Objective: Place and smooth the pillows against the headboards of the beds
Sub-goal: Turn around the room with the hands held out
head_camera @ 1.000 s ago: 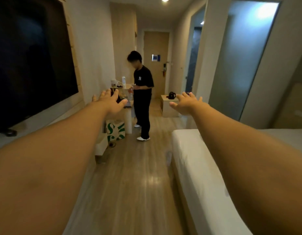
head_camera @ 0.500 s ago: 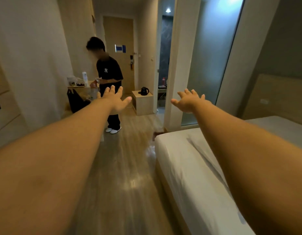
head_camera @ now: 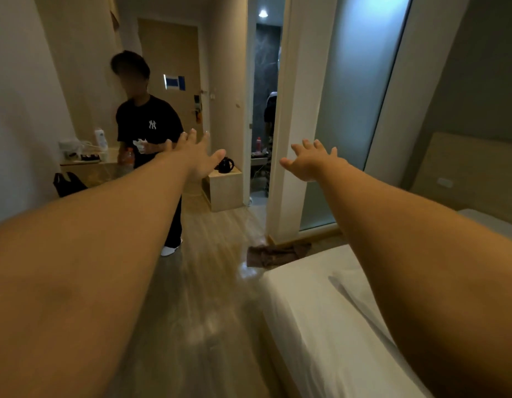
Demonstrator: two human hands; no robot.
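Note:
Both my arms are stretched straight out in front of me at chest height. My left hand (head_camera: 195,156) is open with fingers spread and holds nothing. My right hand (head_camera: 310,159) is likewise open and empty. A bed with a white sheet (head_camera: 320,311) lies at the lower right, under my right forearm. Its wooden headboard (head_camera: 464,173) stands against the right wall. A fold or flat white shape lies on the sheet beside my right arm; I cannot tell whether it is a pillow.
A person in a black T-shirt (head_camera: 148,124) stands on the wooden floor ahead on the left, beside a desk (head_camera: 85,165) with bottles. A low cabinet with a black kettle (head_camera: 224,165) stands by the open bathroom doorway. A brown cloth (head_camera: 274,254) lies on the floor at the bed's corner.
My view has swung to the right: the dark screen on the left wall is gone, and the headboard and frosted glass panel have come in. Both hands stay outstretched and open.

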